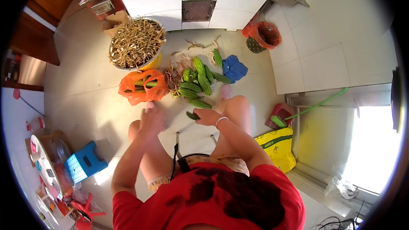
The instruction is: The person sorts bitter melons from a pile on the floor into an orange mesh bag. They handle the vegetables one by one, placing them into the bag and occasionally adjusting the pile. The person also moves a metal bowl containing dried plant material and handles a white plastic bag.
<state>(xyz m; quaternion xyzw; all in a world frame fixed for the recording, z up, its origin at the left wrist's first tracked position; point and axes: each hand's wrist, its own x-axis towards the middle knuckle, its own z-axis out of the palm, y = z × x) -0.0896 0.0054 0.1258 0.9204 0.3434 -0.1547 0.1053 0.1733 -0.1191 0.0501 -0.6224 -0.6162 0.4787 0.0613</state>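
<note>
My right hand (206, 116) grips a short dark green vegetable (192, 115), perhaps a cucumber, above the floor between my knees. Motion blurs my left hand (151, 120), over my left knee and just below an orange plastic bag (127, 84); whether it holds anything is unclear. Long green vegetables (143, 83) show through the bag's opening. Ahead of my hands lies a heap of bitter melons (203, 78), and one (217, 58) rests apart behind it. Tangled reddish-brown long beans or stems (172, 78) lie between bag and heap. Right of the heap is a crumpled blue plastic bag (235, 68).
A wide basin of dried stalks (137, 43) stands behind the orange bag. A red-lined bin (269, 35) is near the white-tiled counter (153, 1). To my right are a dustpan (278, 115) and yellow sack (278, 150); a blue step stool (85, 161) is left.
</note>
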